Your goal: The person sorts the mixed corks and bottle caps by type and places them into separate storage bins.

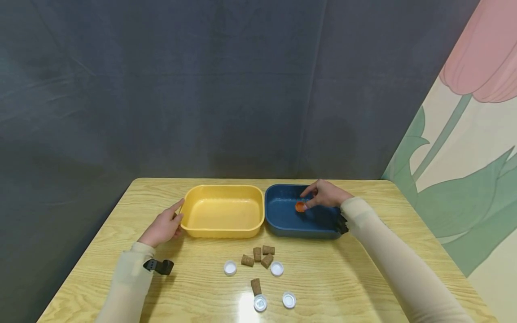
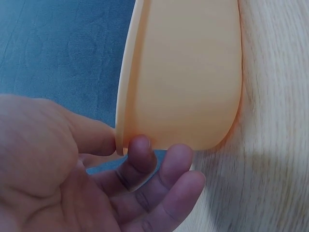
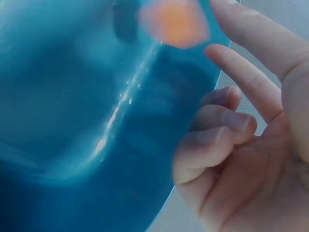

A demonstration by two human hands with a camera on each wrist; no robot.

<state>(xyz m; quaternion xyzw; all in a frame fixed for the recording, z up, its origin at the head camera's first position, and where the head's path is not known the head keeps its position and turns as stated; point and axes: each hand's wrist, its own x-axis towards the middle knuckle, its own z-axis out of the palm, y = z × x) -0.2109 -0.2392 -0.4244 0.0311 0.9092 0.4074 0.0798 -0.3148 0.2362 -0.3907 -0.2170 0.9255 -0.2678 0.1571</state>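
My left hand (image 1: 163, 226) is at the left end of a yellow plastic tray (image 1: 221, 233). In the left wrist view, the thumb and index finger lie at the rim of the tray (image 2: 193, 72), with the other fingers bent against its outer wall. Over a blue tray (image 1: 303, 233) reaches my right hand (image 1: 325, 195), its thumb and index finger spread apart. An orange bottle cap (image 1: 300, 207) is just by the thumb tip. In the right wrist view, that cap (image 3: 176, 24) is blurred and apart from the fingers.
In front of the trays lie several brown corks (image 1: 257, 254) and several white bottle caps (image 1: 230, 268) on the wooden table (image 1: 194, 282). One cork (image 1: 256, 286) touches a white cap (image 1: 260, 303). A dark curtain (image 1: 226, 112) stands behind the table.
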